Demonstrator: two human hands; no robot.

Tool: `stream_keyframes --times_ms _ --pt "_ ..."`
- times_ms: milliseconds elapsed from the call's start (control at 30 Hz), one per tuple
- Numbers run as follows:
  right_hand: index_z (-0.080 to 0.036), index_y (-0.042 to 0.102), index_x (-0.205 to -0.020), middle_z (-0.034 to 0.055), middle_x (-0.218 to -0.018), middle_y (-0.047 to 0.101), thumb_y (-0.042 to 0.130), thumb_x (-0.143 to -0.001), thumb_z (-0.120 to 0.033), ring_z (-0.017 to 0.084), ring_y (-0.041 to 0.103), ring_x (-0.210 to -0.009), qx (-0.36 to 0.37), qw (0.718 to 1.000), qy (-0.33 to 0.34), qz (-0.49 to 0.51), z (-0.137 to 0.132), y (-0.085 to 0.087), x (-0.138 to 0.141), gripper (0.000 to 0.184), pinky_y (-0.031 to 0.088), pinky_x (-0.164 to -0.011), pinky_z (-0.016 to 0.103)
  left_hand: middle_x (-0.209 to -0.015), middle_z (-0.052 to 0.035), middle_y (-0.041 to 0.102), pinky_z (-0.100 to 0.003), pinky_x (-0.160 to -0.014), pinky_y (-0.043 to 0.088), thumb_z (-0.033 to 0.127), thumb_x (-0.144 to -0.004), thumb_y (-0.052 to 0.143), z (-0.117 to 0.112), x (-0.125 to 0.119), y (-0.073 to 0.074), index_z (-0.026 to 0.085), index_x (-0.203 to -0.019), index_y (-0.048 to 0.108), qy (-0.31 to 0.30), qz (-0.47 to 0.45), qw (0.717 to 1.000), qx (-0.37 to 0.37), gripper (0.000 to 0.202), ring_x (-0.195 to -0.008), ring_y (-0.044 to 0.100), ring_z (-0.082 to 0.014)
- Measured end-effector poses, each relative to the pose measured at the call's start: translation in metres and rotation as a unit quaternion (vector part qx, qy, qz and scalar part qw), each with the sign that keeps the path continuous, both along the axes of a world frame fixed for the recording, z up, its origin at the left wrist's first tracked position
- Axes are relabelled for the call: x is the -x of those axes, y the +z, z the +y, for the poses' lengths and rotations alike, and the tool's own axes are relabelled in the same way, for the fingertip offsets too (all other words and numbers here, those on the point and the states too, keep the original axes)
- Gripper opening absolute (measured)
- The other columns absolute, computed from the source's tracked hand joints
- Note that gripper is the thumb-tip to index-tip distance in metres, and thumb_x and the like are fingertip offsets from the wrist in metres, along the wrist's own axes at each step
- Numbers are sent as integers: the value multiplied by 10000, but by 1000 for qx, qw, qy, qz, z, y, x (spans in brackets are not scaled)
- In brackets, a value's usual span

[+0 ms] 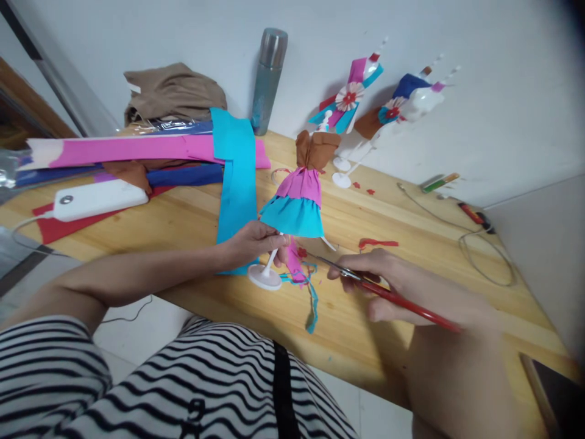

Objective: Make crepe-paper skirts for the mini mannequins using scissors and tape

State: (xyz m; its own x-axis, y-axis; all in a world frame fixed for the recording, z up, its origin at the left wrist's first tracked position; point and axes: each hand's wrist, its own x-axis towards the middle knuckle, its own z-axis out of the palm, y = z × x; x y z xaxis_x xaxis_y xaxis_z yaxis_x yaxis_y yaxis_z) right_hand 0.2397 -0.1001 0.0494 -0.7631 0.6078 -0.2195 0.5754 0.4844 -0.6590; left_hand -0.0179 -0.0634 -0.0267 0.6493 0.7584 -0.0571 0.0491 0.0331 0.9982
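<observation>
Near the front edge of the wooden table (411,213): a paper dress (299,195) on a white stand (265,277), upright, base on the wood. Round the thin stem just under the teal skirt, the left hand (253,244), closed. Just to its right, the right hand (402,286), wrapped round red-handled scissors (365,280), tips aimed at the hem.

Probably very light and top-heavy. Soft crepe, easily crushed or torn, so best gripped by stem or base, never the skirt.

Counted:
- Three dressed stands: one in hand, plus a pink-fronted figure (350,97) and a blue-topped figure (402,103) by the wall.
- One pair of scissors.
- One metal flask (269,79).
- One long teal strip (235,177).
- Loose trimmings (311,299) beside the base.
</observation>
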Motion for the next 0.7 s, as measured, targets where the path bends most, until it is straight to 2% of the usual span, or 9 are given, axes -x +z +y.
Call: stream_keyframes --times_ms 133,367,533,700 --pt "-145 569 -874 13 -690 559 445 -817 -691 95 419 -518 26 1000 8 6 4 -3 8 562 324 -491 235 -604 -39 646 -202 -657 473 299 -880 488 0 1 0 106 -626 637 -4 14 1000 -18 352 -606 593 -94" --pt "-127 591 -915 50 -755 597 429 -770 -756 105 485 -569 49 998 2 37 4 -4 3 665 375 -506 232 -620 -27 632 -198 -622 478 252 -875 476 -1 1 -1 108 -664 597 -48 -31 998 2 282 -597 598 -91" --pt "-127 583 -925 46 -774 599 451 -803 -708 91 455 -554 48 998 8 49 5 -5 3 608 368 -485 220 -620 -23 638 -199 -606 482 246 -851 504 -1 0 0 111 -699 591 -50 -44 998 10 222 -588 602 -96" --pt "-128 578 -945 55 -799 611 443 -802 -715 96 470 -569 48 997 5 61 7 -7 1 620 377 -501 224 -607 -40 628 -199 -594 469 262 -869 487 -1 -1 3 104 -645 588 -56 -26 998 4 292 -573 582 -91"
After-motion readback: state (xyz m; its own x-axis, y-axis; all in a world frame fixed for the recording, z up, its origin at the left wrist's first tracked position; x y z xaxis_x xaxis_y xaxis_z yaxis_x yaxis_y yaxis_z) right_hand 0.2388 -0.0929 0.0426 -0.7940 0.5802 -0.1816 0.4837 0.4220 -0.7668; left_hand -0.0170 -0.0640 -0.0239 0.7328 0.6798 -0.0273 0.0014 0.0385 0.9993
